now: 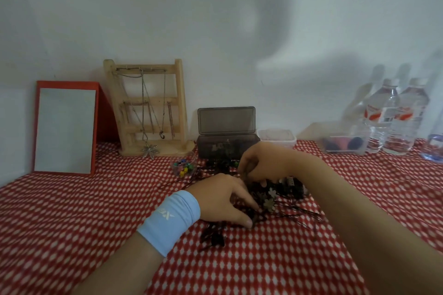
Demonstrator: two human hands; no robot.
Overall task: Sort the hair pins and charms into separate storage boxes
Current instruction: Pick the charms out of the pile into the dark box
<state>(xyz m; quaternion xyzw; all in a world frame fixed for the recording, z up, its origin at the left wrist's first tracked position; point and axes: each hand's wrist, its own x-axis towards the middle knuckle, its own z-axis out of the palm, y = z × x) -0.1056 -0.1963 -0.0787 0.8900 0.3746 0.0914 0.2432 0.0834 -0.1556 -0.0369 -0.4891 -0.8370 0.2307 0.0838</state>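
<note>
While both hands bend over one heap, the left hand [223, 199], with a pale blue wristband [170, 220] on its wrist, curls thumb and fingers around a clump of dark hair pins [294, 215]. Just beyond its fingertips lie flower-shaped charms [269, 203], tangled in the same heap. The right hand [263, 165] hovers just past the left, fingers curled down into the pile; whether it grips anything I cannot tell. Directly behind the right hand stands a dark storage box [227, 146], lid raised. A small cup of coloured beads [184, 167] sits beyond the left hand. Farther out, a wooden jewellery stand [148, 108] and a red-framed mirror [64, 129] lean at the wall, and water bottles [393, 117] stand far beyond the right forearm.
</note>
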